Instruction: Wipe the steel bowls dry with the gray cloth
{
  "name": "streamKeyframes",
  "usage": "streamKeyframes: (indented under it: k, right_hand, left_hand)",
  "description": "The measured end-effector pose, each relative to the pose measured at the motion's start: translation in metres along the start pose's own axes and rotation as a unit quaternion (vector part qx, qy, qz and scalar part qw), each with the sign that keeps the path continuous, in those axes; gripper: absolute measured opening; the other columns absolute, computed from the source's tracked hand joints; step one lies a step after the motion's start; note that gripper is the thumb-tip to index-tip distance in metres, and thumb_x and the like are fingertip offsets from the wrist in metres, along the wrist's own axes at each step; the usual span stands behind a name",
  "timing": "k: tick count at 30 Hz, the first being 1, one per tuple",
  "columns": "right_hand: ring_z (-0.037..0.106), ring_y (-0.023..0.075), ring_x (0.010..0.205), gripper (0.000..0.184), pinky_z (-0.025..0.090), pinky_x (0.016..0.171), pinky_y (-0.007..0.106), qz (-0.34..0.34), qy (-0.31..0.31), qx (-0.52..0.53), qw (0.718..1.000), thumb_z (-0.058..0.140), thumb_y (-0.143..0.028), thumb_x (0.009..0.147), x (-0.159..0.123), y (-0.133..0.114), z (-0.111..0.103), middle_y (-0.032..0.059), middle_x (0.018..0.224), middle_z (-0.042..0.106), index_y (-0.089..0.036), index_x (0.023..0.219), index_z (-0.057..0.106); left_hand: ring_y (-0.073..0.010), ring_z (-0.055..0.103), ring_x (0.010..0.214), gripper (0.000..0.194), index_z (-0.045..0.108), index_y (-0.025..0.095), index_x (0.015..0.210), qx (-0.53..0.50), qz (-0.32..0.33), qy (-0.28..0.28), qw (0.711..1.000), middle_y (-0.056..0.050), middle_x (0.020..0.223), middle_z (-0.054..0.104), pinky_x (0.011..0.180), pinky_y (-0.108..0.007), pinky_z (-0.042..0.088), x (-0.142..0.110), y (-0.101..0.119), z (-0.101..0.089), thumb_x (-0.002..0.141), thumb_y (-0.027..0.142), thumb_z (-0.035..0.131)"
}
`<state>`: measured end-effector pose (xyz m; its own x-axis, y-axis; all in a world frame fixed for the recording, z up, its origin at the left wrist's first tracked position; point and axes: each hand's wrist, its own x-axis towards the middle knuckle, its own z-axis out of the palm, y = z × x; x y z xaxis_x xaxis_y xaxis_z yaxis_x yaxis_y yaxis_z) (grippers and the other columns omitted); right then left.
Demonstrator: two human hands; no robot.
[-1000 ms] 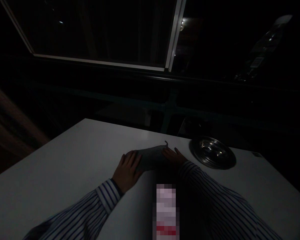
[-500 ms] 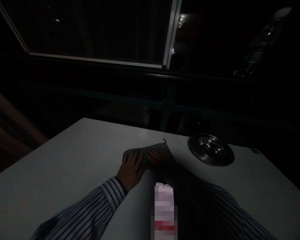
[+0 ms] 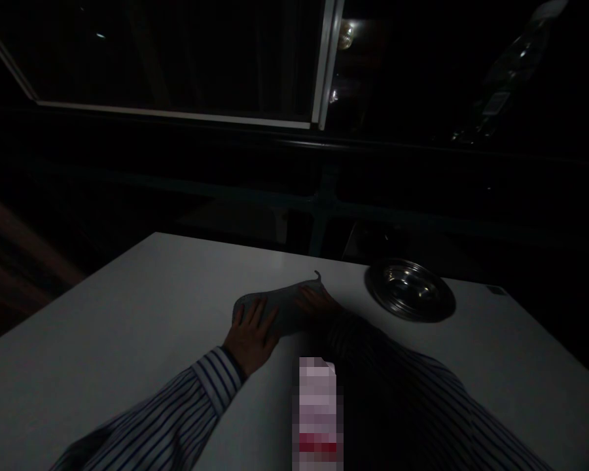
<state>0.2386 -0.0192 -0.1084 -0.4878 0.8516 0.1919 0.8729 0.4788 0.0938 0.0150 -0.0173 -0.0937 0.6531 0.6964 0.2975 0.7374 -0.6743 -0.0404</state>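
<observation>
A grey cloth (image 3: 285, 314) with a small hanging loop at its far right corner lies folded on the white table (image 3: 177, 294). Flat on the cloth's left part rests my left hand (image 3: 251, 339), its fingers spread and pointing away from me. My right hand (image 3: 319, 305) lies on the cloth's right end, fingers stretched out towards the left. Shadow darkens the right wrist and sleeve. Between my forearms a pale pink and red item (image 3: 317, 405) shows, blurred into blocks, so its kind cannot be made out.
To the right, a shiny metal dish (image 3: 410, 291) stands near the table's far edge. Beyond the table, a clear plastic bottle (image 3: 508, 72) leans at the upper right, beside a dark framed window (image 3: 177, 116). A small dark patch (image 3: 495, 290) marks the far right corner.
My right hand has shifted right along the cloth, away from my left hand, so more of the cloth shows between them. The whole view has moved slightly.
</observation>
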Motion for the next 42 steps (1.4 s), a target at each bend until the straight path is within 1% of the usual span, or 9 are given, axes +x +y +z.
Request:
streamKeyframes:
  k: [5, 10, 12, 17, 22, 25, 31, 36, 42]
  right_hand:
    - [0.034, 0.0269, 0.122, 0.049, 0.029, 0.097, 0.048, 0.029, -0.024, 0.064, 0.997, 0.044, -0.033, 0.082, 0.001, 0.017, -0.018, 0.0149, 0.133, 0.039, -0.014, 0.127, 0.040]
    - [0.046, 0.0179, 0.113, 0.042, 0.035, 0.096, 0.034, 0.182, 0.088, 0.147, 0.968, 0.029, -0.027, 0.087, -0.003, 0.034, -0.041, 0.0114, 0.122, 0.051, -0.011, 0.123, 0.044]
    - [0.049, 0.0181, 0.110, 0.039, 0.038, 0.093, 0.034, 0.177, 0.056, 0.135, 0.973, 0.031, -0.025, 0.086, -0.010, 0.036, -0.040, 0.0108, 0.119, 0.054, -0.013, 0.119, 0.048]
    - [0.043, 0.0260, 0.115, 0.037, 0.038, 0.087, 0.045, 0.062, -0.110, 0.027, 0.992, 0.043, -0.025, 0.082, -0.033, 0.036, -0.027, 0.0135, 0.126, 0.047, -0.020, 0.118, 0.050]
    - [0.034, 0.0285, 0.121, 0.038, 0.033, 0.087, 0.051, 0.176, -0.118, -0.012, 0.977, 0.039, -0.026, 0.084, -0.036, 0.041, -0.034, 0.0107, 0.133, 0.040, -0.029, 0.121, 0.047]
    - [0.038, 0.0269, 0.118, 0.041, 0.036, 0.087, 0.045, 0.256, -0.109, 0.014, 0.960, 0.037, -0.024, 0.083, -0.026, 0.041, -0.045, 0.0106, 0.131, 0.041, -0.027, 0.124, 0.043]
    - [0.058, 0.0285, 0.090, 0.039, 0.045, 0.069, 0.040, 0.393, -0.108, 0.088, 0.909, 0.032, -0.039, 0.083, -0.007, 0.040, -0.051, 0.0158, 0.101, 0.061, -0.016, 0.100, 0.058]
    - [0.061, 0.0253, 0.086, 0.022, 0.046, 0.065, 0.032, 0.423, -0.105, 0.149, 0.888, 0.048, -0.029, 0.074, 0.004, 0.051, -0.042, 0.0132, 0.092, 0.065, -0.017, 0.084, 0.063]
    - [0.062, 0.0173, 0.077, 0.010, 0.044, 0.061, 0.023, 0.428, -0.075, 0.237, 0.869, 0.054, -0.019, 0.069, 0.013, 0.062, -0.035, 0.0049, 0.081, 0.067, -0.018, 0.073, 0.063]
  left_hand:
    - [-0.0315, 0.033, 0.123, 0.052, 0.040, 0.018, 0.128, -0.015, -0.023, 0.001, 1.000, -0.018, 0.132, 0.040, 0.094, -0.053, 0.029, 0.005, -0.014, -0.008, 0.083, 0.044, 0.035]
    - [-0.0304, 0.031, 0.124, 0.055, 0.039, 0.016, 0.128, -0.008, -0.058, -0.044, 0.997, -0.017, 0.135, 0.036, 0.095, -0.051, 0.028, 0.016, -0.027, -0.006, 0.083, 0.046, 0.034]
    - [-0.0303, 0.032, 0.123, 0.054, 0.040, 0.016, 0.128, -0.005, -0.071, -0.066, 0.995, -0.017, 0.134, 0.036, 0.096, -0.051, 0.028, 0.016, -0.027, -0.003, 0.083, 0.045, 0.034]
    - [-0.0304, 0.042, 0.115, 0.053, 0.044, 0.013, 0.124, 0.003, -0.085, -0.074, 0.994, -0.020, 0.127, 0.046, 0.090, -0.046, 0.035, 0.011, -0.017, -0.018, 0.083, 0.044, 0.033]
    - [-0.0256, 0.058, 0.087, 0.044, 0.062, 0.015, 0.096, -0.038, -0.061, -0.135, 0.988, -0.015, 0.097, 0.062, 0.073, -0.037, 0.044, 0.013, -0.006, -0.051, 0.082, 0.044, 0.032]
    - [-0.0236, 0.061, 0.077, 0.046, 0.063, 0.019, 0.086, -0.089, -0.074, -0.204, 0.972, -0.012, 0.086, 0.065, 0.064, -0.033, 0.044, 0.027, -0.006, -0.060, 0.080, 0.051, 0.030]
    - [-0.0231, 0.060, 0.086, 0.038, 0.063, 0.015, 0.088, -0.191, -0.145, -0.199, 0.950, -0.013, 0.093, 0.065, 0.070, -0.030, 0.042, 0.081, -0.015, -0.038, 0.075, 0.045, 0.041]
    - [-0.0221, 0.061, 0.085, 0.039, 0.065, 0.013, 0.078, -0.230, -0.169, -0.204, 0.936, -0.014, 0.090, 0.066, 0.066, -0.026, 0.042, 0.124, -0.007, -0.014, 0.071, 0.047, 0.048]
    - [-0.0194, 0.061, 0.071, 0.028, 0.063, 0.013, 0.067, -0.289, -0.197, -0.216, 0.912, -0.011, 0.075, 0.066, 0.055, -0.025, 0.040, 0.147, -0.001, 0.001, 0.065, 0.040, 0.055]
